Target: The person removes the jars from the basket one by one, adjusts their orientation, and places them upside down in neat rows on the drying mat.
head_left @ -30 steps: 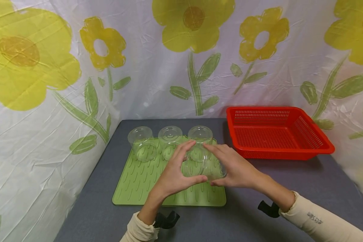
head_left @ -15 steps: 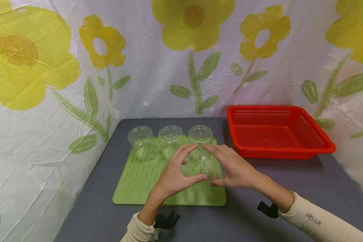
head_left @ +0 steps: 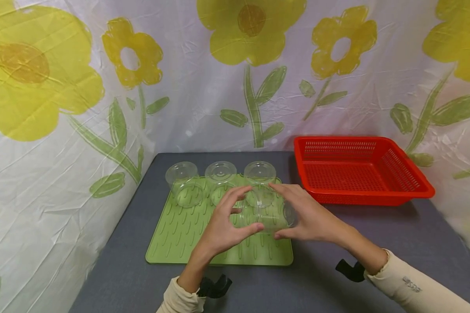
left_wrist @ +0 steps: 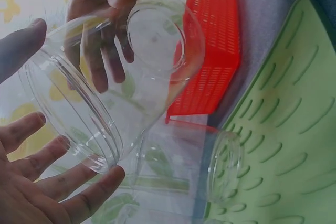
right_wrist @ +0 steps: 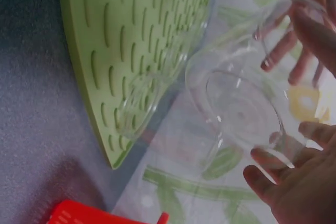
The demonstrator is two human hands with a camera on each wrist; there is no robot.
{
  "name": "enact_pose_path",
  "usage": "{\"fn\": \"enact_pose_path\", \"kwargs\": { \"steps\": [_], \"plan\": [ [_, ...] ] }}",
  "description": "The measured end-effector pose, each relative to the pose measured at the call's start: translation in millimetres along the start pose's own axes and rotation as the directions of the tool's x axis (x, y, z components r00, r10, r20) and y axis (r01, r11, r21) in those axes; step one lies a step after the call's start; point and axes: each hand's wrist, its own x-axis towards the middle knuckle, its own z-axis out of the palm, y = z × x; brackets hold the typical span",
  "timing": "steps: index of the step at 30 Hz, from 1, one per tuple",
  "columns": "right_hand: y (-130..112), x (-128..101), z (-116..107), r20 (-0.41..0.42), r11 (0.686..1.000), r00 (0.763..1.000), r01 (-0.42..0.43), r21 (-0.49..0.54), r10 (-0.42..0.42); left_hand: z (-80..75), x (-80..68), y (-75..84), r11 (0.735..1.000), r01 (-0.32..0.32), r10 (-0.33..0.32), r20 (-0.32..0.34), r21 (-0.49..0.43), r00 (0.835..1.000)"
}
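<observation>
A clear plastic cup lies sideways in the air over the green mat, between both hands. My left hand holds its ringed rim end, thumb on one side and fingers spread along the other. Around the base end, my right hand curls its thumb and fingers. In the left wrist view the cup shows its ringed rim beside the left fingertips. The right wrist view shows the round base of the cup near the right fingers.
Three more clear cups stand in a row along the mat's back edge: a left cup, a middle cup and a right cup. A red perforated basket sits at the back right on the grey table. A flowered curtain hangs behind.
My right hand has shifted slightly to the right, and the hands are a little farther apart. The cup between them has turned slightly. The standing cups and basket have not moved.
</observation>
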Motion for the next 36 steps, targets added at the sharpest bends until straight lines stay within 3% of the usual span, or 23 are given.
{"fn": "enact_pose_path", "kwargs": {
  "steps": [6,13,21,29,36],
  "plan": [
    [6.7,-6.9,-8.4,-0.012,0.987,0.996,-0.089,0.13,0.092,0.3,-2.8,-4.4,0.999,0.0,-0.001,-0.029,-0.047,1.0],
    [18.3,-13.8,-11.1,-0.019,0.944,0.986,-0.154,0.293,0.166,-0.4,-4.6,-7.8,0.992,-0.022,0.016,-0.053,-0.126,0.998],
    [26.9,-14.7,-10.9,0.024,0.841,0.986,-0.156,0.518,0.168,-1.0,-6.6,-10.0,0.974,-0.033,0.025,-0.038,-0.225,0.999],
    [28.7,-14.9,-9.7,0.06,0.751,0.986,-0.159,0.641,0.158,-1.0,-6.9,-10.5,0.962,-0.025,0.017,-0.029,-0.274,0.999],
    [29.6,-15.7,-8.5,0.064,0.738,0.985,-0.162,0.655,0.159,0.1,-6.6,-10.8,0.953,-0.027,0.021,-0.022,-0.302,1.0]
  ]
}}
